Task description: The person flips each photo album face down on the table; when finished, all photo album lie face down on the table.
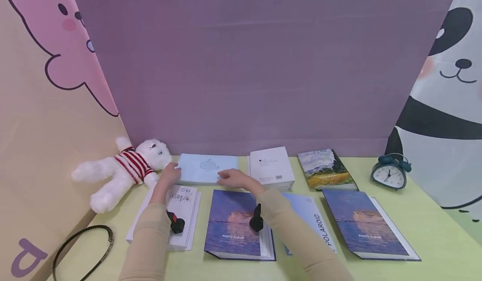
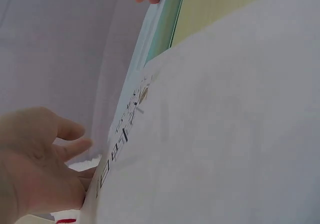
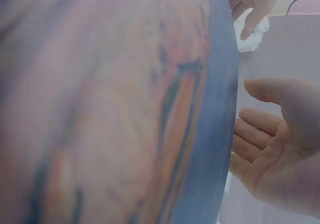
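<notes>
A pale blue book (image 1: 208, 168) with a whale drawing lies at the back of the table. My left hand (image 1: 172, 174) is at its left end, fingers loosely bent. On the other side, my right hand (image 1: 236, 178) has its fingertips at the book's right front part; whether they touch it I cannot tell. In the left wrist view, the left hand (image 2: 45, 164) shows a spread thumb, with some fingertips hidden behind the white book (image 2: 210, 124). The right wrist view shows the right hand (image 3: 280, 144) with relaxed fingers, partly hidden by a photo album (image 3: 100, 109).
Beneath my forearms lie the white book (image 1: 184, 214), a photo album (image 1: 229, 218) and a Polaroid book (image 1: 310, 218). Another photo album (image 1: 365, 222), a thick white book (image 1: 271, 166), a painting-covered book (image 1: 325, 170) and an alarm clock (image 1: 389, 175) are rightward. A plush bear (image 1: 128, 168) and black band (image 1: 83, 230) lie left.
</notes>
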{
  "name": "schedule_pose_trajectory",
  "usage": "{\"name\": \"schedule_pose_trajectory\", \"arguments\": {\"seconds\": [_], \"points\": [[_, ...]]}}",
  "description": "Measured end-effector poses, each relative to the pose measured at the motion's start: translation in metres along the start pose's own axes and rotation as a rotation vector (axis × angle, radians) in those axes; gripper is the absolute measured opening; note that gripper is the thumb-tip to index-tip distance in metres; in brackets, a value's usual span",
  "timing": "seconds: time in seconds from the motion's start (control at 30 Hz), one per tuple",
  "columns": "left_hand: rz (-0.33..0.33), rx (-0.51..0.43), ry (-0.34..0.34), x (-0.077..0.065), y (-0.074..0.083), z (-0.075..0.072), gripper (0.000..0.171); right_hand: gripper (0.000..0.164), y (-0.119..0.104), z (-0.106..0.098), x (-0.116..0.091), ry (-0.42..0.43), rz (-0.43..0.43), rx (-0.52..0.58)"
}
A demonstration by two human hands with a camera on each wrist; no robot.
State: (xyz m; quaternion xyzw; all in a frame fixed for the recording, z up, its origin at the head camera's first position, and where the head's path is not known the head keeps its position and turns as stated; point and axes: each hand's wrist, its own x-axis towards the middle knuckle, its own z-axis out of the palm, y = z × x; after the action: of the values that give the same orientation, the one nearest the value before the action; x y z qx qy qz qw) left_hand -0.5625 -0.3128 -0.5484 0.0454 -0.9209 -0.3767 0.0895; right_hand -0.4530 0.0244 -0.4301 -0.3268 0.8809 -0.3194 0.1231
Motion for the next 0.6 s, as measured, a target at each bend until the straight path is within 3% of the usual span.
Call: {"name": "schedule_pose_trajectory", "arguments": {"seconds": [0.13, 0.23, 0.33, 0.47, 0.6], "points": [[-0.012, -0.105, 0.067, -0.024, 0.026, -0.018, 0.047, 0.054, -0.021, -0.006, -0.014, -0.002, 0.054, -0.007], [-0.009, -0.218, 0.07, -0.044, 0.046, -0.035, 0.042, 0.051, -0.041, -0.012, -0.028, 0.01, 0.092, -0.009], [-0.064, -0.322, 0.036, -0.08, 0.085, -0.059, 0.045, 0.047, -0.049, -0.013, -0.035, 0.033, 0.104, -0.033], [-0.134, -0.328, 0.014, -0.128, 0.14, -0.083, 0.045, 0.044, -0.052, -0.012, -0.036, 0.061, 0.116, -0.059], [-0.136, -0.359, 0.003, -0.147, 0.155, -0.09, 0.042, 0.043, -0.054, -0.01, -0.033, 0.085, 0.102, -0.037]]}}
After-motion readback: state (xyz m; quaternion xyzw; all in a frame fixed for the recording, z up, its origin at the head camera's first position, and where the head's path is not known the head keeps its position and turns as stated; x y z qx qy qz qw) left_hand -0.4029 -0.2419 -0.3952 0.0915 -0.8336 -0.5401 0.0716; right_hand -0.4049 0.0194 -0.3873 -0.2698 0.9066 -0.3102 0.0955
